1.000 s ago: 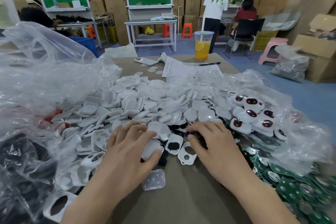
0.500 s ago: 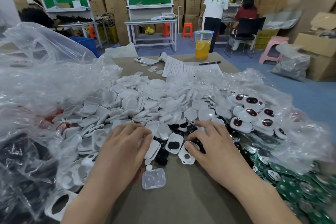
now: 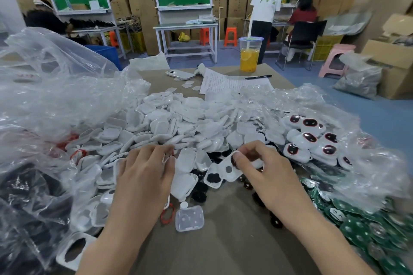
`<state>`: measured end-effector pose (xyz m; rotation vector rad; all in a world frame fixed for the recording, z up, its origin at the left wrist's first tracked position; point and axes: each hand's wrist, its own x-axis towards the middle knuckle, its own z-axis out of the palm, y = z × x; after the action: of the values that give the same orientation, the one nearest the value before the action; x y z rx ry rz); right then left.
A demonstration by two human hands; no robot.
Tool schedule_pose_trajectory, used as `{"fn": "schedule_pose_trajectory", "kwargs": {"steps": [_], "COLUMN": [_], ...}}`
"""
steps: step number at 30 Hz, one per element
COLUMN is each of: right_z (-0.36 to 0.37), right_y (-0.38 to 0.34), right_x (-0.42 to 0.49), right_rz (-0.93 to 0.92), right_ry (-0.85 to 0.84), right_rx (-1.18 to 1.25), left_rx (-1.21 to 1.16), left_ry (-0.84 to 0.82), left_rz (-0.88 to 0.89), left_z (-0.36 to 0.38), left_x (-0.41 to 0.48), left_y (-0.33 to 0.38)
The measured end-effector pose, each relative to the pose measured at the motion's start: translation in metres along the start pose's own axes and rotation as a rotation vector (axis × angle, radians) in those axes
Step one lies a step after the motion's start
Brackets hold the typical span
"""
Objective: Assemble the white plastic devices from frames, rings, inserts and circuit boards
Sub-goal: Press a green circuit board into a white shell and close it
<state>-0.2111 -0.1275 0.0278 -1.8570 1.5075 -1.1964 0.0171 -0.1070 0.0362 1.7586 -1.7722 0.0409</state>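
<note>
A big heap of white plastic shells [image 3: 174, 123] covers the middle of the table. My right hand [image 3: 266, 169] pinches a white frame [image 3: 230, 168] with a round hole, lifted just above the heap's near edge. My left hand [image 3: 145, 169] has its fingers curled around a small white piece with a red ring [image 3: 168, 155] at its fingertips. Another white frame [image 3: 213, 177] with a dark hole lies between my hands. A red ring [image 3: 167, 214] and a clear insert [image 3: 190, 217] lie on the table below my left hand. Green circuit boards [image 3: 362, 230] are piled at the lower right.
Finished white devices with dark red-rimmed windows [image 3: 310, 136] sit in a plastic bag at the right. Crumpled clear bags [image 3: 51, 100] rise on the left. A drink cup [image 3: 249, 53], phone [image 3: 180, 75], paper sheet [image 3: 225, 85] and pen [image 3: 258, 77] lie at the table's far end.
My right hand has picked the white frame up off the table and raised it. My left hand has drawn its fingers in around a small piece with a red ring.
</note>
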Motion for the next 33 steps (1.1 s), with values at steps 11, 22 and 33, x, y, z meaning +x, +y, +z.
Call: {"fn": "schedule_pose_trajectory", "kwargs": {"steps": [11,22,33], "right_z": [-0.006,-0.008,-0.017], "right_y": [-0.008,-0.009,-0.010], "right_x": [0.005,0.010,0.012], "right_rz": [0.155,0.238,0.317], "right_ry": [0.000,0.024,0.027], "right_rx": [0.415,0.641,0.953], "left_rx": [-0.147,-0.217,-0.027], "left_ry": [-0.041,-0.049,-0.254], "left_rz": [0.173,0.220,0.339], "left_z": [0.005,0.009,0.003], "left_x": [-0.008,-0.010,-0.011], "left_y": [0.012,0.014,0.011]}}
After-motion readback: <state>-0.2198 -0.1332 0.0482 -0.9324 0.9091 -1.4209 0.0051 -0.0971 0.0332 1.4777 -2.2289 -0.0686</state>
